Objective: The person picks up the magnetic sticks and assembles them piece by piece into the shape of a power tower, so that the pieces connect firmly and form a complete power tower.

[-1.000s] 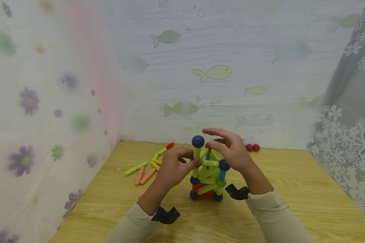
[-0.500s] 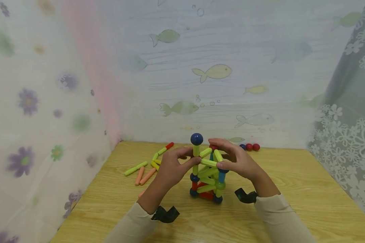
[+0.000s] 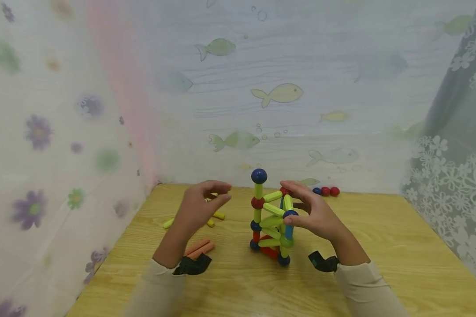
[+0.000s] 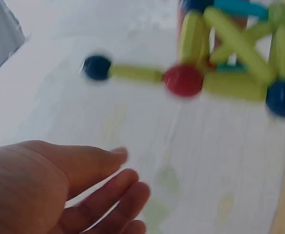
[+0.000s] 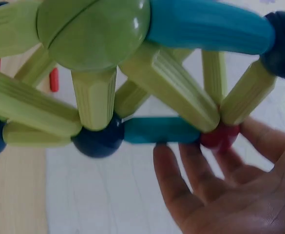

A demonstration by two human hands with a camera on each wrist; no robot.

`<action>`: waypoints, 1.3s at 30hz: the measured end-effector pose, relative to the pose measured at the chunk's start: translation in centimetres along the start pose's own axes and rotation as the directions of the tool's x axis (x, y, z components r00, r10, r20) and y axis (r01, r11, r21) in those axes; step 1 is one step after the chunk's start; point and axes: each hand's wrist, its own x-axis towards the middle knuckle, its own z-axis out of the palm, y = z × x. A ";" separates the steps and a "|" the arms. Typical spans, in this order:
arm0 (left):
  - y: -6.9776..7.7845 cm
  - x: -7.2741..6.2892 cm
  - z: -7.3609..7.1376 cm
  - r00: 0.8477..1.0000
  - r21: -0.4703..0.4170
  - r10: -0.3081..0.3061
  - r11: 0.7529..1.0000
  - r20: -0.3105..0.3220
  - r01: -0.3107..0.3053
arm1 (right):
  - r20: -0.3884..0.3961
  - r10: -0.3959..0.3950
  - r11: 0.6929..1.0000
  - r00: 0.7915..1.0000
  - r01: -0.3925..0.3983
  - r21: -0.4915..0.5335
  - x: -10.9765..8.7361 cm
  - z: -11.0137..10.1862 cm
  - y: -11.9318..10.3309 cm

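A tower of magnetic sticks and balls (image 3: 273, 209) stands on the table, with yellow-green, red and blue sticks. One upright stick topped by a blue ball (image 3: 259, 176) rises from a red ball (image 3: 258, 202) at its left corner. My right hand (image 3: 311, 211) holds the upper right side, thumb at a blue ball (image 3: 290, 215) and fingers reaching to the rear red ball (image 5: 221, 138). In the right wrist view, fingertips touch a blue stick (image 5: 159, 130). My left hand (image 3: 196, 204) is apart from the tower, thumb and fingers separated, nothing between them.
Orange sticks (image 3: 200, 249) lie on the table (image 3: 238, 286) beside my left wrist. Yellow sticks (image 3: 218, 215) lie behind my left hand, partly hidden. One blue and two red balls (image 3: 325, 191) sit at the back edge, before a fish-patterned curtain (image 3: 238, 110).
My left hand has let go of the tower's left upright and moved left, uncovering the red ball there. My right hand has shifted, its thumb now at the front blue ball.
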 end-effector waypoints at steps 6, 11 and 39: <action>-7.5 0.2 -5.3 0.980 0.041 -0.197 0.980 0.022 0.196 | -0.085 0.026 0.998 0.996 -0.031 -0.057 -0.2 0.4 -0.3; -13.7 -1.0 -7.7 0.927 0.092 -0.371 0.922 -0.059 0.375 | -0.103 0.025 0.997 0.994 -0.032 -0.068 -0.3 0.7 -0.3; -16.2 -1.4 -6.5 0.881 0.357 -0.472 0.818 -0.029 0.450 | -0.176 0.077 0.987 0.981 -0.099 -0.125 -0.5 1.8 -1.0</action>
